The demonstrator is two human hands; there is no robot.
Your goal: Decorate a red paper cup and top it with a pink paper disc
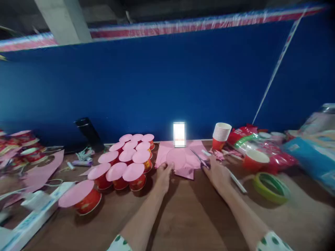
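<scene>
My left hand (164, 177) pinches the left edge of a round pink paper disc (176, 159) between thumb and fingers. Beneath the disc lie larger pink paper sheets (162, 153) on the wooden table. In my right hand (217, 173) is a pair of scissors (199, 157), its blades pointing up and left over the paper; the fingers partly hide the handles. The blades seem apart from the disc. To the left, several upturned red paper cups (138, 182) stand in rows, each topped with a pink disc (133, 172).
A bright phone screen (179, 134) stands behind the paper. On the right are stacked cups (221, 134), a roll of green tape (271, 187), a white stick (237, 180) and red plastic packaging (242, 136). A power strip (39, 216) and black bottle (89, 134) sit left.
</scene>
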